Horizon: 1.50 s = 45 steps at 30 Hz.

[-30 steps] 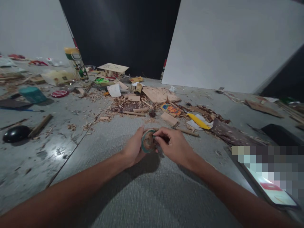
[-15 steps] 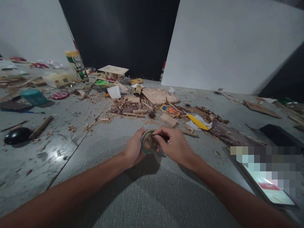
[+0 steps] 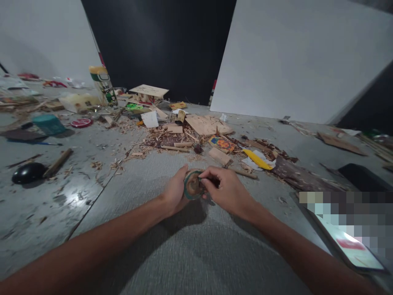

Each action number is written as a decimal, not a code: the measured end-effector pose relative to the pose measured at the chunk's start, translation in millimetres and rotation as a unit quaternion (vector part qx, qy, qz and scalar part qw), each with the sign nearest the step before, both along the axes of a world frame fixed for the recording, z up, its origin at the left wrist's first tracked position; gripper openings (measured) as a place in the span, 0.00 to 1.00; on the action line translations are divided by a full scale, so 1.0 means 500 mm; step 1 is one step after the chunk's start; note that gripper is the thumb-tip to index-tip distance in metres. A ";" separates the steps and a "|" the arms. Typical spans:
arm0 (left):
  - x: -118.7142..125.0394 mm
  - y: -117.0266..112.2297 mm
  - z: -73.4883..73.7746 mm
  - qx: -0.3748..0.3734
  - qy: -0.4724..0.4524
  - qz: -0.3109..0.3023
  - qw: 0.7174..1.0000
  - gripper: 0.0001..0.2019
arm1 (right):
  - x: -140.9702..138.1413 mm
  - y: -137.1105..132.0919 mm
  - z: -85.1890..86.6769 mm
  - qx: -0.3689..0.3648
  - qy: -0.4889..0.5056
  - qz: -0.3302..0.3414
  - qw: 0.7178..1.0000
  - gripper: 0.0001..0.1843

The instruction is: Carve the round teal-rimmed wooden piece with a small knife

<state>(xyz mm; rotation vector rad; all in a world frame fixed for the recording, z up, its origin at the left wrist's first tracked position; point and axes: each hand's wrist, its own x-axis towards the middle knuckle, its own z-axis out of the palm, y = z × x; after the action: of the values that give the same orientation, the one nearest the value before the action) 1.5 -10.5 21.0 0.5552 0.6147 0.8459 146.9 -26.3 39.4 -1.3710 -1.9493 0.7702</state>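
Note:
In the middle of the head view, my left hand (image 3: pixel 175 189) is closed around the edge of a round brown disc with a green rim (image 3: pixel 192 187). Its face looks uneven, with a raised shape in the centre, though details are blurred. My right hand (image 3: pixel 226 187) meets it from the other side, thumb and forefinger pinched together against the upper right of the face. Whatever sits between those fingertips is too small to name. Both hands are just above the grey floor mat (image 3: pixel 196 254).
Wood shavings and a flat wooden board (image 3: pixel 207 124) lie ahead. Farther right are a yellow strip (image 3: pixel 257 159) and a lit phone (image 3: pixel 353 246). On the left are a black rounded object (image 3: pixel 29 173), a teal container (image 3: pixel 49 124) and a bottle (image 3: pixel 103 88).
The whole view has shifted slightly, so everything sits a little farther right. My right fingertips stay at the disc's face, with only a small shift; my left hand keeps its hold.

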 end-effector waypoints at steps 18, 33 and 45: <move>0.004 -0.003 -0.011 0.032 -0.014 0.092 0.995 0.19 | -0.015 0.014 -0.022 -0.100 0.159 -0.073 0.979 0.05; 0.005 -0.002 -0.027 0.057 0.030 0.165 0.984 0.10 | -0.062 -0.013 -0.050 -0.281 0.332 -0.166 0.885 0.06; 0.002 -0.001 -0.022 0.031 0.005 0.170 0.985 0.10 | -0.054 -0.009 -0.045 -0.263 0.316 -0.139 0.901 0.04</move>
<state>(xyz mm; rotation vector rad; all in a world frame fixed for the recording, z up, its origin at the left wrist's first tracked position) 2.3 -11.1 9.8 0.5182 0.7043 1.1873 119.9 -30.6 16.9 -1.4067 -1.0468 1.4500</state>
